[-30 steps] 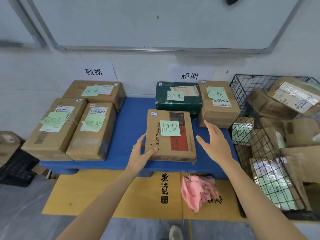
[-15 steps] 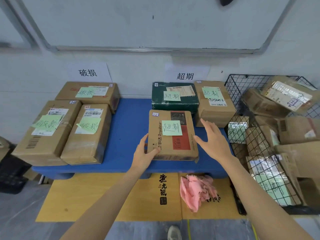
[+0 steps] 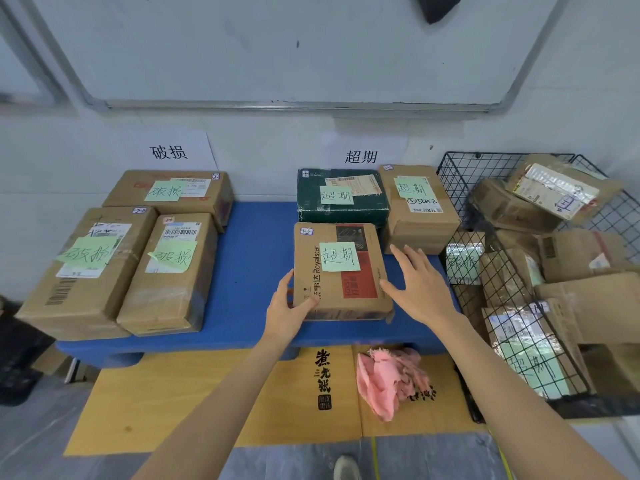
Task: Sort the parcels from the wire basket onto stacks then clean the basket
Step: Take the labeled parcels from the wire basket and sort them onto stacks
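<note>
A flat brown Royalstar parcel (image 3: 341,271) with a green note lies on the blue table (image 3: 252,258), in front of a dark green parcel (image 3: 339,199) and a brown parcel (image 3: 417,209). My left hand (image 3: 289,311) grips its near left corner, thumb along the side. My right hand (image 3: 420,287) is spread beside its right edge, thumb touching the box. The black wire basket (image 3: 462,188) at the right holds several parcels (image 3: 585,254). Three brown parcels with green notes, one of them (image 3: 169,271), sit on the table's left side.
A pink cloth (image 3: 389,382) lies on yellow cardboard (image 3: 194,393) on the floor below the table's front edge. Paper signs (image 3: 169,152) hang on the wall behind each group. A black crate (image 3: 17,358) stands at the far left. A shoe (image 3: 346,467) shows at the bottom.
My right hand has moved left, from apart from the Royalstar parcel to its right edge. My left hand has kept its hold on the near left corner.
</note>
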The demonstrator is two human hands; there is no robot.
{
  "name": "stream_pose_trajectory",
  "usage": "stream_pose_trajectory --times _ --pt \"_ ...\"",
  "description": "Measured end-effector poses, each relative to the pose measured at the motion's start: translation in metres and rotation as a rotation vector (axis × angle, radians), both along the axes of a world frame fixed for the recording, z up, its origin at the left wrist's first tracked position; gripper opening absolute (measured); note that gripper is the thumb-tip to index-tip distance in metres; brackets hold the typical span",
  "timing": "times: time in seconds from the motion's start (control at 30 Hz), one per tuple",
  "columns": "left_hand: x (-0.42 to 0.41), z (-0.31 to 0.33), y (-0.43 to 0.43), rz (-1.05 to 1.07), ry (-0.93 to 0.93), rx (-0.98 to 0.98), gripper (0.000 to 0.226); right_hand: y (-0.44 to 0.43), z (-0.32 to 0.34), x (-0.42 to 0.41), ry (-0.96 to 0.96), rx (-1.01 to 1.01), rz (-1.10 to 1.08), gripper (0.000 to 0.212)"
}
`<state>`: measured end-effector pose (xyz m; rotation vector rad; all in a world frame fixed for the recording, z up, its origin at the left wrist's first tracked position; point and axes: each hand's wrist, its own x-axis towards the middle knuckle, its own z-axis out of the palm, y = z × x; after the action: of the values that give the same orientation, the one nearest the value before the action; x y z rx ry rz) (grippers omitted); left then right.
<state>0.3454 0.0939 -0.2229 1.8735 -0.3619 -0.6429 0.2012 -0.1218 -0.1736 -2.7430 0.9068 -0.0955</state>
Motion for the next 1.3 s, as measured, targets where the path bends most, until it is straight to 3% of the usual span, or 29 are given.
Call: stream_pose_trajectory --times 0.17,0.7,0.9,1.3 --pt "0.005 0.008 0.0 -0.002 -0.055 0.043 0.074 0.008 0.012 0.0 0.022 -0.015 0.005 0.075" --pt "0.007 0.146 -0.022 -0.209 -1.0 0.401 0.068 0.022 0.114 -0.015 -0.064 -0.248 0.028 0.073" --pt "-0.03 0.172 -0.063 -0.277 -1.133 0.364 0.066 -0.005 0.147 -0.058 -0.066 -0.34 -0.027 0.073" --pt "-0.186 0.191 -0.182 -0.388 -1.164 0.314 0.07 -0.105 0.173 -0.225 -0.042 -0.355 -0.133 0.072"
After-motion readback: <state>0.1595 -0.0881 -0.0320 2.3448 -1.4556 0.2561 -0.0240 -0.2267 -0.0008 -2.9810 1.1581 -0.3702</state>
